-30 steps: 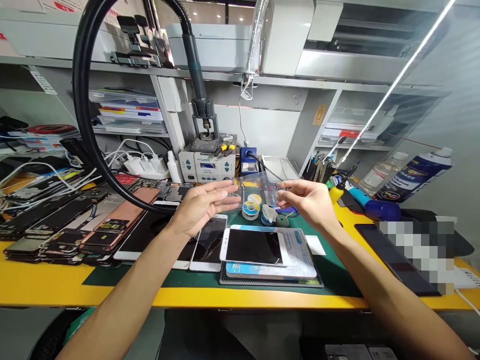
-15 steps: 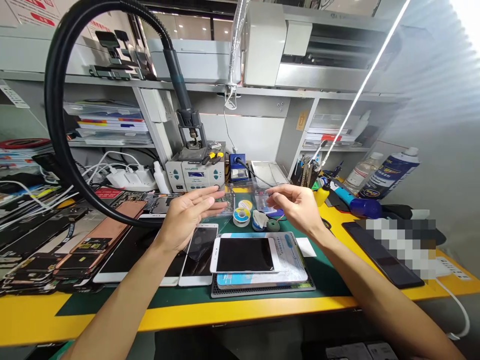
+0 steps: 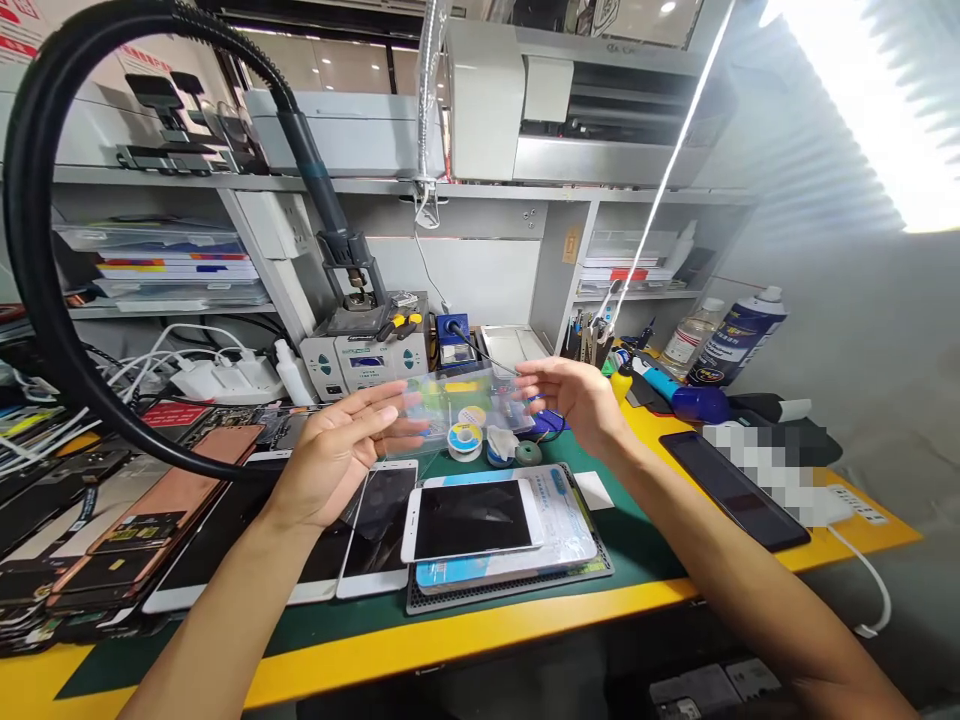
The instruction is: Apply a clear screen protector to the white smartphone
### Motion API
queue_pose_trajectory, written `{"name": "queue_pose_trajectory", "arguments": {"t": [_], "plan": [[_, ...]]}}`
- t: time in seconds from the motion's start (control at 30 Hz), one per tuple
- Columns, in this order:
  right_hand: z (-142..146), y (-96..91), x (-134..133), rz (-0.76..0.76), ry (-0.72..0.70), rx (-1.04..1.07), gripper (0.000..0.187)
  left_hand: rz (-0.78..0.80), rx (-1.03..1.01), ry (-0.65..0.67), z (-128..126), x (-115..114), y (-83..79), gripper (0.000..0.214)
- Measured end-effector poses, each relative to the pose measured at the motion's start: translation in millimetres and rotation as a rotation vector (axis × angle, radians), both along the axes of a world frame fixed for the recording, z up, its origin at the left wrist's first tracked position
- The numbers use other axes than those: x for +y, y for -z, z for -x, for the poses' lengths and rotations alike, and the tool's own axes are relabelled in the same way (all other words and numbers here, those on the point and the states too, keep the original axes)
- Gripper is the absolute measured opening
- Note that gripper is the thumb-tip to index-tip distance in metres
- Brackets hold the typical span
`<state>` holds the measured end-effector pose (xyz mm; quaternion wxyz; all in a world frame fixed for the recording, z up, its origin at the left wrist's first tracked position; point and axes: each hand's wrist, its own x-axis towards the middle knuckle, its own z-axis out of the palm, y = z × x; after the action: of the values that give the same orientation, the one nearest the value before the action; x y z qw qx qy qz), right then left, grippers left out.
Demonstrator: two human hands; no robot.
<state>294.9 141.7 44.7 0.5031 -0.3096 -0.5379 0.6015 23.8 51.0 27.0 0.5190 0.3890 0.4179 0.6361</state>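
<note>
Spreading their fingers, the person raises an open left hand (image 3: 337, 455) and an open right hand (image 3: 574, 395), neither visibly pinching, either side of a clear plastic sheet (image 3: 457, 395) above a green mat (image 3: 637, 540) on the yellow counter (image 3: 375, 650). A solder wire spool (image 3: 465, 441) sits below; a white phone (image 3: 471, 520) lies nearer.

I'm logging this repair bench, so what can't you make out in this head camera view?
The pixelated patch on the right of the bench: blurred, hides what lies beneath.
The clear plastic box: contents too small and glary to read.
The white-framed phone: partly covered by the left forearm.
The stacked phones: cut off by the left edge.
</note>
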Motion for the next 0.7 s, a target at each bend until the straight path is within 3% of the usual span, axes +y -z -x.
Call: {"name": "queue_pose_trajectory", "arguments": {"t": [0.17,0.27,0.5,0.7], "plan": [[-2,-8.8,-4,0.294,-0.416,0.082,0.060,0.007,-0.021,0.002,-2,1,-1.2,0.034],[-2,-12.0,-8,0.391,-0.576,0.165,0.081,0.009,-0.031,0.023,-3,-1,-2.2,0.035],[8,-2.5,-18,0.511,-0.754,0.302,0.091,-0.031,-0.032,0.158,-9,-6,-2.7,0.033],[19,2.6,-30,0.557,-0.815,0.329,0.097,-0.032,0.042,0.134,-20,-4,4.2,0.034]]}}
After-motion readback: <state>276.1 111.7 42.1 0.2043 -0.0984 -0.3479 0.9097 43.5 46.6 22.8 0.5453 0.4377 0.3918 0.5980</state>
